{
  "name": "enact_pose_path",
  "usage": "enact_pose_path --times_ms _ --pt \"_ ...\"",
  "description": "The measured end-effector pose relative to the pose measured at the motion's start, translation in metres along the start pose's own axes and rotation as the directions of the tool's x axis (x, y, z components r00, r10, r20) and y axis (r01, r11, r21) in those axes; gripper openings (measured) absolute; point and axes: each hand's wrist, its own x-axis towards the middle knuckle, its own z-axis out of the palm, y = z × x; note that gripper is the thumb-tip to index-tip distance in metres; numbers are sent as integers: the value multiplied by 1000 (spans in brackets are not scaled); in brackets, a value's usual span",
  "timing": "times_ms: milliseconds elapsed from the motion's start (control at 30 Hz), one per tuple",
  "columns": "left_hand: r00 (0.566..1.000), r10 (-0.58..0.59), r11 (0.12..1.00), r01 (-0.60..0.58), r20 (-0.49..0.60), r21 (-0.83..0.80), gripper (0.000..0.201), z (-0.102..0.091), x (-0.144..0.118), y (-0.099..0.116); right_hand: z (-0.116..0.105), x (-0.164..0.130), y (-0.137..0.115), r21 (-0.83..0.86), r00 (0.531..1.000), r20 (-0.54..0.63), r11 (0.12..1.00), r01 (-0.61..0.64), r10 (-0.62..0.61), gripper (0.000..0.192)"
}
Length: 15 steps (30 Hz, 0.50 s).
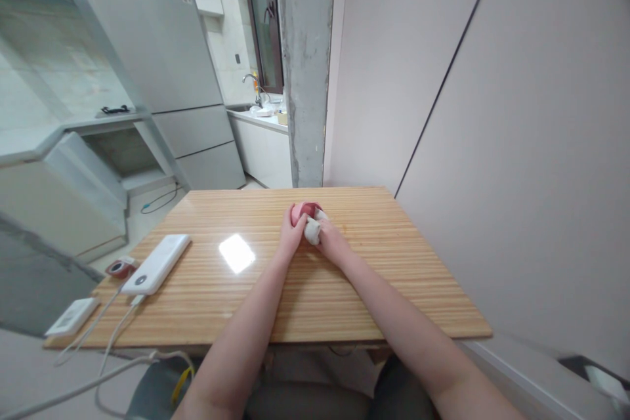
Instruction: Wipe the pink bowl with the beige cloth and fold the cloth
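Apple point(305, 211), red, mid-surface point(394, 275), pinched between both hands. Left hand point(291, 236) cupped round its left side; right hand point(331, 243) closed on white cloth point(312, 230) pressed against near-right side. Roundish, no clear long axis. Both hands equally close, touching.

— Hands on the table point(394, 262)?
— Two: left hand point(291, 236), right hand point(333, 245).
— Held between them?
— One red apple point(304, 210); one white cloth point(312, 230).
— Electronics?
— One white power bank point(157, 264); one small white device point(71, 317) at the near left corner; two white cables point(105, 335) trailing off the edge.
— Else on that side?
— One small red-and-white object point(121, 268), kind unclear.
— Background?
— One fridge point(162, 59); one tap point(253, 85).
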Motion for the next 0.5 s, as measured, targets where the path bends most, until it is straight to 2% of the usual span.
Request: enact_pose_path --times_ms 133,233,300,367,500 --pt "998 61 998 -61 12 20 50 -15 9 9 -4 4 -3 -56 996 17 995 87 -86 18" --pt "999 -28 998 29 25 -58 58 -11 8 8 -7 4 -3 -129 997 -17 989 69 -71 14" --pt "995 -96 989 99 28 -111 65 -3 4 3 -5 2 -2 -150 999 -42 989 12 -19 16" --pt "995 -99 986 101 19 -132 67 3 0 -1 -3 1 -1 -131 999 -50 991 -16 10 22" --pt "999 -47 996 46 -6 -70 50 -3 1 1 -3 3 0 -42 999 -17 998 48 -49 31"
